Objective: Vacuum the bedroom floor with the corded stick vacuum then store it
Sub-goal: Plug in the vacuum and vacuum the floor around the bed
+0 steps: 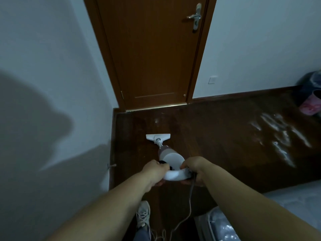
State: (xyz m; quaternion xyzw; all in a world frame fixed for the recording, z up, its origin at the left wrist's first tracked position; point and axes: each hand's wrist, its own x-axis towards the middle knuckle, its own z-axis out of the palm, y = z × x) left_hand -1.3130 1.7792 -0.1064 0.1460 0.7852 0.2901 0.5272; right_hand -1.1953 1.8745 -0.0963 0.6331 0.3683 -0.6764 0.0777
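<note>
**Both hands on the vacuum handle, floor head short of the door**

At the far left, a white wall [43,66] carries a broad shadow and meets the dark wood floor [217,136] along a dark skirting. Low on that wall, near the floor, a small fitting [111,165] juts out; what it is cannot be told.

The left hand [154,171] grips the left end of the white looped handle [173,175] of the stick vacuum [169,153], fingers curled round it. Below, at the near edge, a pale sneaker [143,215] stands on the floor.

The vacuum leans away from the person, its body running up and left to the white floor head [158,136], which lies flat on the floor, apart from the threshold of the closed brown door [152,49]. The door's metal lever handle [195,16] sits at the upper right of the panel.

The right hand [193,168] grasps the right end of the looped handle, fingers wrapped under it. The grey cord [190,206] drops from beside this hand and trails toward the near edge.

Right of the door frame, a white wall plate [212,79] sits low on the wall. Further right, pale glare streaks the floor. At the far right edge stands a dark bin [311,87] with a pink item [311,107] at its foot. A pale mattress corner [295,202] fills the near right.
</note>
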